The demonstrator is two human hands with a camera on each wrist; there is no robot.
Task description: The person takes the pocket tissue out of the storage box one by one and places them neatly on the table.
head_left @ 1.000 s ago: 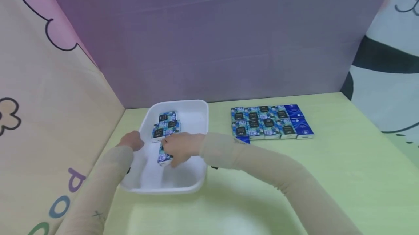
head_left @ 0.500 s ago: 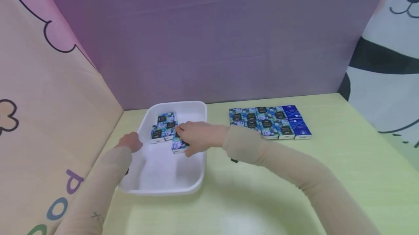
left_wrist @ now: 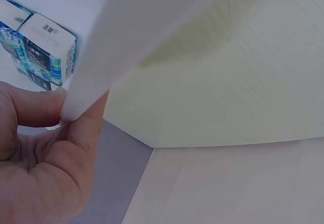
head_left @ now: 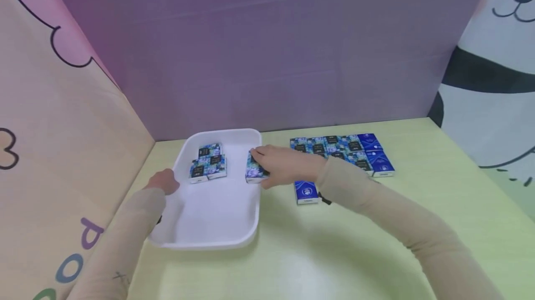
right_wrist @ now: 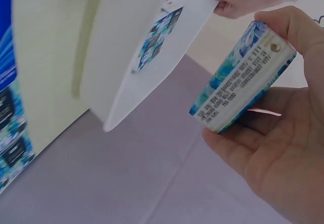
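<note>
My left hand (head_left: 163,181) pinches the left rim of a white plastic tub (head_left: 209,214) between thumb and fingers; the left wrist view shows the thumb (left_wrist: 40,105) on its wall. In my right hand (head_left: 290,165) is a small blue floral-printed pack (right_wrist: 240,77), held between thumb and fingers by its edges. It is at the tub's right rim in the head view, tilted in the right wrist view, with a white printed side showing. Three similar floral packs (head_left: 216,166) lie together on the tub's floor, toward the back left.
Right of the tub, rows of floral packs (head_left: 332,144) lie on the pale green table (head_left: 271,263), ending in two plain blue packs (head_left: 379,163). Another blue pack (head_left: 306,192) lies in front of them. My right forearm hides part of the rows. A purple-grey wall covering (head_left: 251,58) stands behind.
My right hand has lifted the floral pack from the middle of the tub and carried it right and back to the right rim. The left hand keeps its grip on the left rim.
</note>
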